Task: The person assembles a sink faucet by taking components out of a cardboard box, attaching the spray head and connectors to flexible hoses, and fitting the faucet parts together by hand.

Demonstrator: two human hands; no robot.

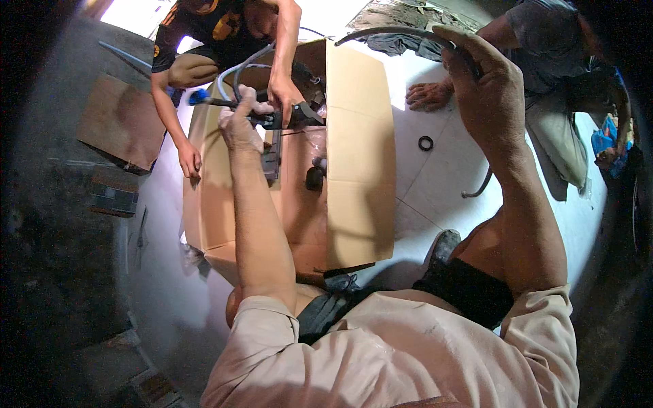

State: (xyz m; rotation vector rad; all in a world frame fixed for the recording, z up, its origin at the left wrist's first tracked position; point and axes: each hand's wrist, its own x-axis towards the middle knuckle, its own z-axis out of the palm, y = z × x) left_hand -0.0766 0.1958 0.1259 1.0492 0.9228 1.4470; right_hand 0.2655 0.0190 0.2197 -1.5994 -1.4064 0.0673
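Over the open cardboard box (360,156), my left hand (243,126) is closed around a black rod-like tool (221,103) with a blue end (198,96). Its black body (305,117) runs right, where a co-worker's hand (284,94) touches it from above. I cannot tell the tool's exact kind. Raised at the right, my right hand (486,85) grips a dark flexible hose (401,30), which arcs left toward the box's far edge. Below that wrist a dark hose end (476,190) shows; whether it is the same hose is hidden.
Inside the box lie a grey flat part (271,160) and a black piece (314,177). A black ring (426,143) rests on the white floor (415,177). One co-worker squats beyond the box; another person (554,81) sits at the right. A brown cardboard piece (119,122) is at left.
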